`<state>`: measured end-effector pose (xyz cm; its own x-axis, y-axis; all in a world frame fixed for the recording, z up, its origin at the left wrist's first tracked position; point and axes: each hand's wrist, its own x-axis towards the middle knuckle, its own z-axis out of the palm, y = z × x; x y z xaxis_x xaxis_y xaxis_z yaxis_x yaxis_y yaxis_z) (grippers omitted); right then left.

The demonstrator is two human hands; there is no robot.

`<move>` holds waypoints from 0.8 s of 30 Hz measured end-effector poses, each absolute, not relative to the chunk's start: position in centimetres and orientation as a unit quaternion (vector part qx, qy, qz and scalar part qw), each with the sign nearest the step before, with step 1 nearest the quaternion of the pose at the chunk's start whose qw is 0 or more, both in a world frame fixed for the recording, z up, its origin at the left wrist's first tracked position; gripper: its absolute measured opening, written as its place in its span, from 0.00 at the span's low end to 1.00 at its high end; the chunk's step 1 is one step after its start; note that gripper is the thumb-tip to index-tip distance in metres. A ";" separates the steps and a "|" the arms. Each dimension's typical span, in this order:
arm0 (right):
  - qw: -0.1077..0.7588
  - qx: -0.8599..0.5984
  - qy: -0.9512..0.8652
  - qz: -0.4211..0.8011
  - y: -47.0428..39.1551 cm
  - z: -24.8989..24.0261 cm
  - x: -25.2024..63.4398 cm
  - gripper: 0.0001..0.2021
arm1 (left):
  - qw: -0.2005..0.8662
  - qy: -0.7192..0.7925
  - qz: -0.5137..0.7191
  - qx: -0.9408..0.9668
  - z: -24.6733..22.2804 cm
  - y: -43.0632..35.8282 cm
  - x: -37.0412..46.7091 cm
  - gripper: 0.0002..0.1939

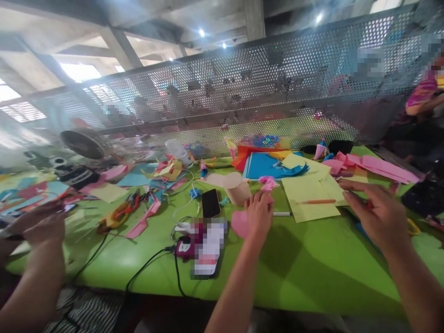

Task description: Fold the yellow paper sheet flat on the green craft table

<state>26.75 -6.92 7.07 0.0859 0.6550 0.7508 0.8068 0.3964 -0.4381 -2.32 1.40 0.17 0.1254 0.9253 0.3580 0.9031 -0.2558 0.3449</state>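
Green table [312, 273] before a perforated metal screen [277, 78], concrete ceiling beams [118, 44], bright ceiling lights [201, 33].

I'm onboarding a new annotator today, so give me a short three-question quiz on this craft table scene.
1. True or false: the left hand rests on a pink paper piece on the green table.
2. Which lies on the yellow paper sheet ahead of the right hand? A) scissors B) an orange pencil C) a phone
3. Fill in: the black phone lies to the ____ of the left hand.

Key: 1 true; 2 B; 3 left
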 end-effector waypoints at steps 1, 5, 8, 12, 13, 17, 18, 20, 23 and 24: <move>0.477 -0.545 -0.682 -0.104 -6.5 8.1 27.1 0.13 | 0.034 0.602 0.258 0.755 0.3 1.2 -2.0 0.21; 0.369 -0.569 -0.718 -0.155 -2.4 11.1 28.0 0.18 | 0.118 0.498 0.213 0.832 0.2 -0.3 0.3 0.22; 0.272 -0.581 -0.750 -0.159 2.8 10.7 28.0 0.18 | 0.163 0.391 0.149 0.893 -0.3 -1.7 1.9 0.30; 0.186 -0.576 -0.780 -0.159 9.4 7.1 27.2 0.21 | 0.160 0.335 0.084 0.925 -0.7 -2.7 2.5 0.33; 0.168 -0.577 -0.783 -0.162 10.7 6.1 27.0 0.23 | 0.156 0.332 0.079 0.927 -0.8 -2.7 2.4 0.31; 0.107 -0.587 -0.784 -0.171 14.2 3.7 26.3 0.19 | 0.144 0.323 0.091 0.931 -1.0 -2.8 2.2 0.27; 0.096 -0.591 -0.782 -0.172 14.9 3.5 26.1 0.17 | 0.140 0.319 0.095 0.932 -1.0 -2.9 2.2 0.28; 0.084 -0.599 -0.777 -0.173 16.1 3.6 25.7 0.13 | 0.133 0.309 0.095 0.937 -0.9 -3.0 2.3 0.27; 0.093 -0.610 -0.766 -0.178 17.8 4.5 24.4 0.14 | 0.128 0.292 0.090 0.943 -0.5 -3.4 2.4 0.27; 0.100 -0.612 -0.764 -0.179 18.2 4.8 23.8 0.15 | 0.128 0.285 0.088 0.946 -0.3 -3.6 2.4 0.27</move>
